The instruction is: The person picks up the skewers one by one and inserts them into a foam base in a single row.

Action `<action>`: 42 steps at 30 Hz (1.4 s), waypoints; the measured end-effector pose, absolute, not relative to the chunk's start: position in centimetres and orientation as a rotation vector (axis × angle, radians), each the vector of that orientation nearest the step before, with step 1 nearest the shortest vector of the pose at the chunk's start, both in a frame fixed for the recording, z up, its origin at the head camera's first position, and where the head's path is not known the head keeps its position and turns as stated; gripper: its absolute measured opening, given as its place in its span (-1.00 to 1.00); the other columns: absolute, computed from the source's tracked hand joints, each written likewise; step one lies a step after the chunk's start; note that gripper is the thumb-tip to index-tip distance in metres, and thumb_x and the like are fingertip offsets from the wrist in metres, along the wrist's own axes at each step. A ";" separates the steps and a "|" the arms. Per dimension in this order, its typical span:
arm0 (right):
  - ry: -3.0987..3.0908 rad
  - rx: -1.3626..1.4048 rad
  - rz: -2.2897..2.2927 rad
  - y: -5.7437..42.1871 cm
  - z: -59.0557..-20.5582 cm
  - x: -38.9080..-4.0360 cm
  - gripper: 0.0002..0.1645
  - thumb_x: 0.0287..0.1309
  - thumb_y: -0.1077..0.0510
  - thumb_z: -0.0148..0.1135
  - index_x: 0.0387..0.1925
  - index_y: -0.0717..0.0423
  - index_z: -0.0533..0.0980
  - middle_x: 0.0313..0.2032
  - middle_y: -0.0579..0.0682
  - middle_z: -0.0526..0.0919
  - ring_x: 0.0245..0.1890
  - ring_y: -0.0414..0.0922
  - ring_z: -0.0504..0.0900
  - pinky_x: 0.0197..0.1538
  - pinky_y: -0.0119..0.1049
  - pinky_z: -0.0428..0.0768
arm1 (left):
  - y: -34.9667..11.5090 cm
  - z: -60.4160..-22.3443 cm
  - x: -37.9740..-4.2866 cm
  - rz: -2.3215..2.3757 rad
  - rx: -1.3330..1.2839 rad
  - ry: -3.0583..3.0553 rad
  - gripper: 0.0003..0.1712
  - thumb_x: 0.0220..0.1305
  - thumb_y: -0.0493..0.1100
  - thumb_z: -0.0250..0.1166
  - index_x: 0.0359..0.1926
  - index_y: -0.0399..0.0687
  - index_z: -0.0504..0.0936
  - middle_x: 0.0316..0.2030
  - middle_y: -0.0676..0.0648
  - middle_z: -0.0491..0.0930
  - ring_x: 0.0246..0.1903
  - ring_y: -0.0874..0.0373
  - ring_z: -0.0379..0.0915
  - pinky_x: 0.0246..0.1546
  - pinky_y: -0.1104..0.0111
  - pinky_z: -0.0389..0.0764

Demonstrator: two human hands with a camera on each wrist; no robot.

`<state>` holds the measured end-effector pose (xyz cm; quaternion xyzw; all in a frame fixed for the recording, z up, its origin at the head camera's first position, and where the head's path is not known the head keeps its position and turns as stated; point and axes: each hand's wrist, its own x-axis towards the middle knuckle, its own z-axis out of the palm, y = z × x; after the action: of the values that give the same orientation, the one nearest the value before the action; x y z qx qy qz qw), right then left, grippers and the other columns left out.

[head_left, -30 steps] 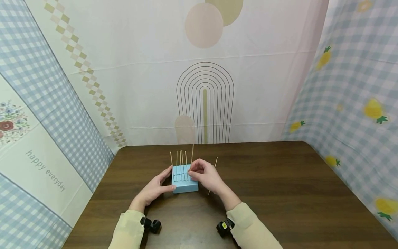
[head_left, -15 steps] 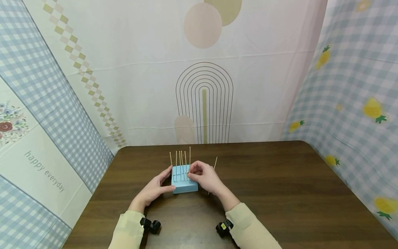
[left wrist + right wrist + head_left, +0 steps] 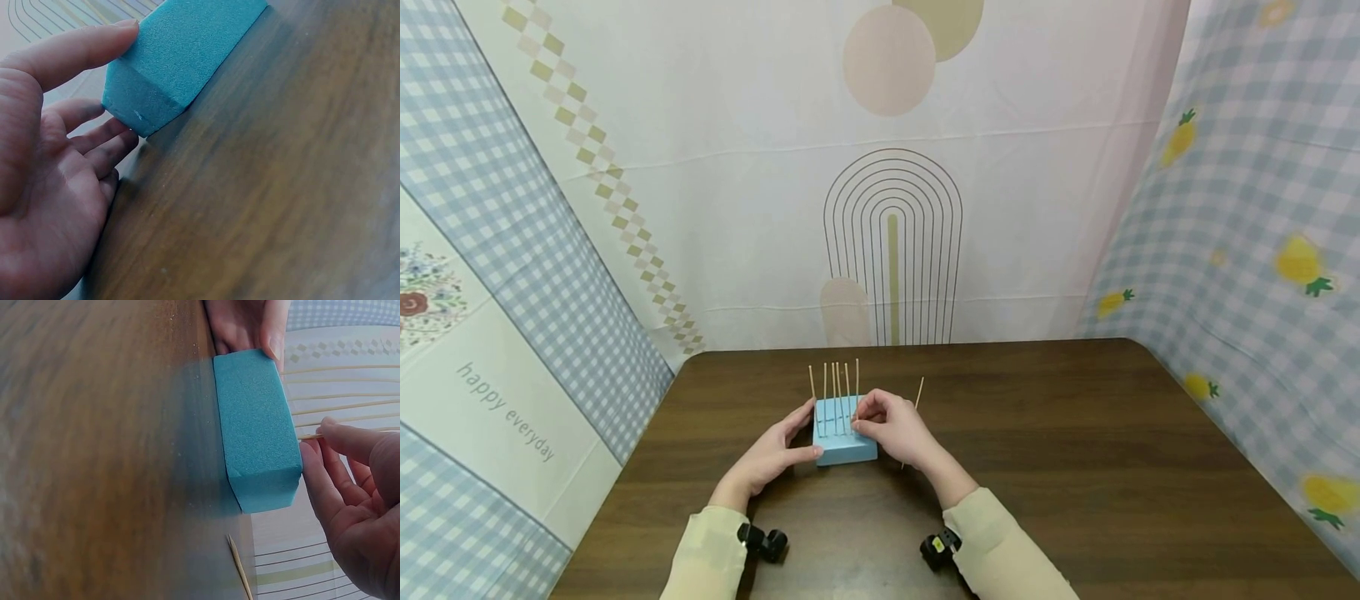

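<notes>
A light blue foam block (image 3: pixel 847 452) sits on the table, with several thin wooden skewers (image 3: pixel 812 382) standing upright in its top. My left hand (image 3: pixel 767 458) steadies the block's left end; in the left wrist view its thumb (image 3: pixel 106 45) lies on the block's edge and the other fingers reach along the side. At the block's right end, my right hand (image 3: pixel 895 427) pinches another skewer (image 3: pixel 857 375) between thumb and fingertips. The right wrist view shows that skewer's lower end (image 3: pixel 309 436) meeting the block's top. It stands roughly upright, slightly taller than its neighbours.
One loose skewer (image 3: pixel 920 392) lies on the brown wooden table (image 3: pixel 1075 467) right of the block, partly hidden behind the right hand; its pointed tip (image 3: pixel 230 539) shows in the right wrist view. A patterned cloth (image 3: pixel 760 233) hangs beyond the table's far edge.
The held skewer has gone from a slight tilt to nearly upright, shifting a little left and then lower into the block. The left hand has stayed on the block.
</notes>
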<state>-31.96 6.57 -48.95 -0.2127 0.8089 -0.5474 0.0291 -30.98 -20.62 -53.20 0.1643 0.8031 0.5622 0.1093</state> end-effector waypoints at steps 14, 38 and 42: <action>2.543 -0.702 -1.615 6.6 -49.0 -32.1 -0.91 0.39 0.24 0.44 -0.21 0.05 0.63 -0.25 -0.17 0.73 -0.23 -0.22 0.68 -0.10 -0.29 0.66 | -20.8 -53.2 -31.1 1.648 0.470 2.362 0.10 0.40 -0.11 0.49 0.73 -0.11 0.01 0.69 -0.21 -0.01 0.67 -0.17 -0.17 0.59 -0.11 -0.07; 2.572 -0.713 -1.580 6.4 -48.7 -31.7 -0.92 0.37 0.30 0.42 -0.22 0.14 0.62 -0.26 -0.14 0.73 -0.25 -0.22 0.65 -0.10 -0.28 0.64 | -20.7 -53.1 -30.9 1.657 0.461 2.346 0.11 0.40 -0.12 0.48 0.73 -0.12 0.00 0.68 -0.24 0.00 0.67 -0.19 -0.17 0.58 -0.12 -0.06; 2.573 -0.717 -1.572 6.4 -48.7 -31.7 -0.92 0.37 0.31 0.41 -0.21 0.15 0.62 -0.26 -0.14 0.72 -0.25 -0.23 0.65 -0.10 -0.28 0.64 | -20.6 -53.0 -30.8 1.655 0.457 2.351 0.10 0.40 -0.12 0.48 0.73 -0.10 0.01 0.68 -0.26 0.01 0.66 -0.21 -0.16 0.58 -0.14 -0.05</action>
<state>-31.70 6.39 -48.75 -0.2312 0.8301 -0.5070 0.0212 -30.80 -20.61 -53.03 0.1560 0.8022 0.5647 0.1153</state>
